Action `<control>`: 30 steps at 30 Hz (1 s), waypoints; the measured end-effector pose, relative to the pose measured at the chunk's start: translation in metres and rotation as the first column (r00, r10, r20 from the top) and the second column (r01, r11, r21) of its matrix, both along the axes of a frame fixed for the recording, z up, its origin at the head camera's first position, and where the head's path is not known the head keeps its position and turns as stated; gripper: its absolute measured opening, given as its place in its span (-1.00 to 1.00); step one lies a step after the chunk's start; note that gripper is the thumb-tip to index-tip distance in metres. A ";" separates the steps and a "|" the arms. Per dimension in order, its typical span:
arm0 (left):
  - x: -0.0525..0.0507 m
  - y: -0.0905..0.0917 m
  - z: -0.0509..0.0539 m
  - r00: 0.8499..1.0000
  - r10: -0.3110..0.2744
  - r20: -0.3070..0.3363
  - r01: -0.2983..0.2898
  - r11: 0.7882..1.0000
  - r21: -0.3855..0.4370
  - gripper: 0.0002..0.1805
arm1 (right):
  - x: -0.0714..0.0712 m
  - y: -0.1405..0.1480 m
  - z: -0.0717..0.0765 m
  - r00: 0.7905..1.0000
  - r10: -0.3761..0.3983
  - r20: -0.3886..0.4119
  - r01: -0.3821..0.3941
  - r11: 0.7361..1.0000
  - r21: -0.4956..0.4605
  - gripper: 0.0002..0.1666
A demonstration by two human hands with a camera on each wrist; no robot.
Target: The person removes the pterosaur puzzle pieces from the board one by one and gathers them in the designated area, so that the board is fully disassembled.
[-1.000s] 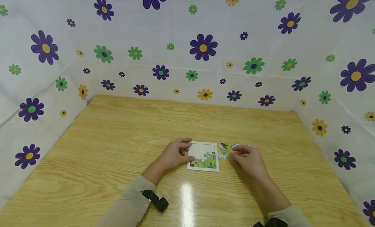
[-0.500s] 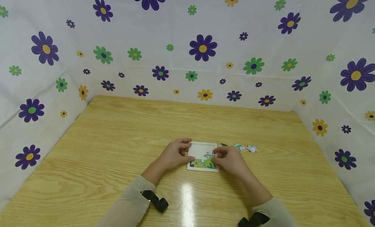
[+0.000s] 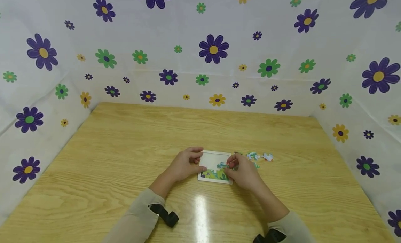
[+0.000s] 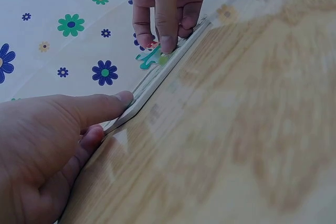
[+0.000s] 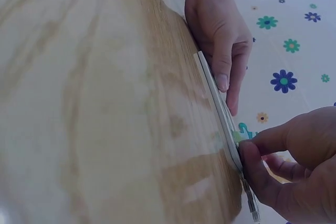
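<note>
A square, white-rimmed puzzle tray lies on the table, with green puzzle pieces filling its near part and pale bare board behind. My left hand grips its left edge, thumb over the rim and fingers along the side. At the tray's right side, my right hand pinches a puzzle piece between thumb and fingertips. A teal puzzle piece with a bit of red shows beside those fingertips and looks raised in the left wrist view. The right fingers partly hide what they pinch.
Loose puzzle pieces lie right of the tray, some partly behind the right hand. A white-and-red puzzle piece is the outermost. The wood-grain table meets flower-printed cloth at the back and sides.
My right hand has moved left from the loose pieces to the tray's right side and stays there. The left hand keeps its grip. The head view has shifted slightly.
</note>
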State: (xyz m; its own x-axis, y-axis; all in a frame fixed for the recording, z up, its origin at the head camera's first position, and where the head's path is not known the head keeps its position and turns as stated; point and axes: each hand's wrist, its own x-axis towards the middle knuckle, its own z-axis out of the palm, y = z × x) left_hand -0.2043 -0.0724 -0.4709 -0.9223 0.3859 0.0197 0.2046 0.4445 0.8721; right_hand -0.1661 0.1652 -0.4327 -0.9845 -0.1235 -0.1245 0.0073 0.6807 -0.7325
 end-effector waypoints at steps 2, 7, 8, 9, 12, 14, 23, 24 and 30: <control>-0.001 -0.001 0.000 1.000 -0.004 -0.003 0.004 1.000 0.001 -0.31 | 0.000 -0.001 0.000 1.000 -0.006 0.003 0.006 0.999 -0.035 -0.79; -0.001 -0.003 0.002 0.999 -0.036 0.004 0.036 0.999 -0.018 -0.26 | -0.001 -0.001 -0.001 0.999 -0.020 0.040 0.025 0.991 -0.130 -0.84; 0.000 -0.004 0.002 0.999 -0.042 0.013 0.042 0.999 -0.020 -0.24 | 0.000 -0.001 -0.001 0.999 -0.022 0.045 0.028 0.990 -0.139 -0.85; 0.000 -0.004 0.003 0.999 -0.049 0.018 0.050 0.998 -0.025 -0.22 | -0.001 -0.001 -0.001 0.999 -0.023 0.048 0.030 0.989 -0.145 -0.85; 0.001 -0.004 0.005 0.998 -0.061 0.034 0.062 0.998 -0.026 -0.20 | 0.000 -0.001 -0.001 0.999 -0.027 0.046 0.034 0.987 -0.156 -0.84; 0.001 -0.004 0.006 0.997 -0.068 0.045 0.069 0.997 -0.020 -0.20 | -0.001 -0.001 0.000 0.999 -0.027 0.034 0.032 0.988 -0.152 -0.82; 0.000 -0.004 0.006 0.996 -0.079 0.042 0.080 0.996 -0.026 -0.19 | -0.006 0.003 0.000 0.997 -0.028 0.077 0.049 0.955 -0.293 -0.71; 0.000 -0.004 0.006 0.996 -0.082 0.038 0.083 0.996 -0.029 -0.19 | -0.007 0.004 -0.001 0.995 -0.029 0.099 0.061 0.941 -0.333 -0.70; 0.002 -0.005 0.003 0.995 -0.094 0.011 0.095 0.995 -0.041 -0.15 | -0.007 0.016 -0.004 0.987 -0.033 0.157 0.100 0.895 -0.435 -0.63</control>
